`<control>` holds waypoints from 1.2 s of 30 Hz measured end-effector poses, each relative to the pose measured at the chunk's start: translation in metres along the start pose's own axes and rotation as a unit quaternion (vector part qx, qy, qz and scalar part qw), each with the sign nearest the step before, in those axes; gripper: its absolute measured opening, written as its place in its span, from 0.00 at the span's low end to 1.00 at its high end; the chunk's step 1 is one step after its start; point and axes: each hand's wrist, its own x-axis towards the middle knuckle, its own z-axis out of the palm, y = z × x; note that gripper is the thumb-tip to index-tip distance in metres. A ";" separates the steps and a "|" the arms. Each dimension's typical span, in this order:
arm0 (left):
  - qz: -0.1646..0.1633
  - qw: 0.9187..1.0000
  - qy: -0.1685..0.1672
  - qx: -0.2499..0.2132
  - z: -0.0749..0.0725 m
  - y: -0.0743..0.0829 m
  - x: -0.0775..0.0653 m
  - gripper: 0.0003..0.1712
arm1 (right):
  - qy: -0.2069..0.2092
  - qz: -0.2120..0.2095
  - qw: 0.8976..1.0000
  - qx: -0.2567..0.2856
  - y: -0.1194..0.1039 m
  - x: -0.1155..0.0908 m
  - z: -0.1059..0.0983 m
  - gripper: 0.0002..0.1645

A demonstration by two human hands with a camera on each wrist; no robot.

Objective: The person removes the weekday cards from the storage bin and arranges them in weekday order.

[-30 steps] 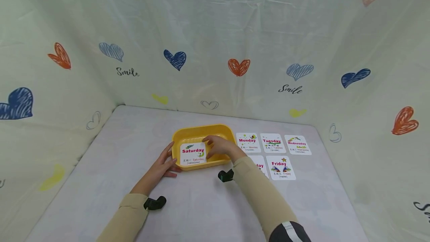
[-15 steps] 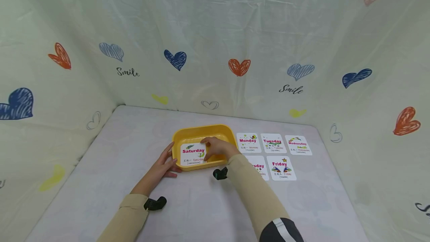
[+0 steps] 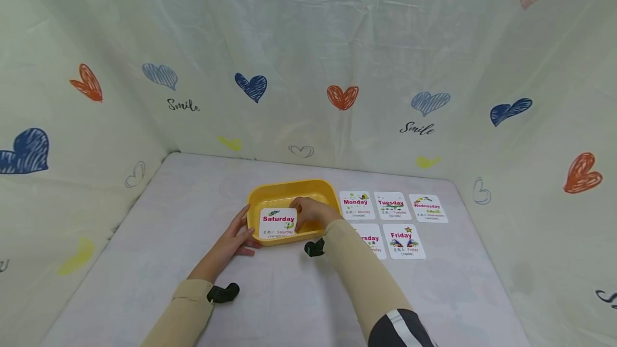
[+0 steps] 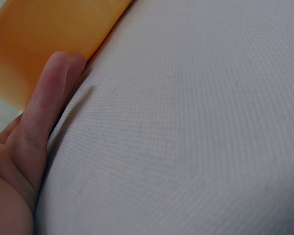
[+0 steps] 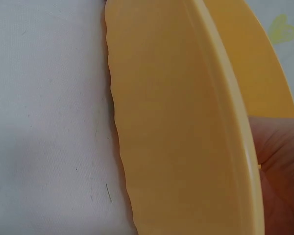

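A white Saturday card [image 3: 278, 220] sits at the left front inside the yellow plastic tray [image 3: 270, 190]. My right hand [image 3: 312, 213] reaches over the tray's front rim and pinches the card's right edge between thumb and fingers. The card looks slightly tilted. In the right wrist view, the tray wall [image 5: 176, 127] hides the card and most of the right hand [image 5: 281, 161]. My left hand [image 3: 233, 237] rests against the tray's left front corner. In the left wrist view its fingers [image 4: 49, 93] lie fairly straight along the tray's outer wall.
Right of the tray lie a Monday card [image 3: 356, 205], a Tuesday card [image 3: 392, 206] and a Wednesday card [image 3: 428, 208] in a row. Below them are a Friday card [image 3: 404, 241] and a card ending in "rsday" [image 3: 373, 240], partly behind my right sleeve. A heart-printed curtain surrounds the table.
My right hand has shifted slightly left and closed its fingers on the Saturday card's right edge. The card has tilted a little. My left hand stays at the tray.
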 end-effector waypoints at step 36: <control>-0.004 1.000 0.006 0.010 0.002 0.005 -0.002 0.41 | 0.015 -0.052 0.994 0.099 0.018 -0.001 -0.014 0.24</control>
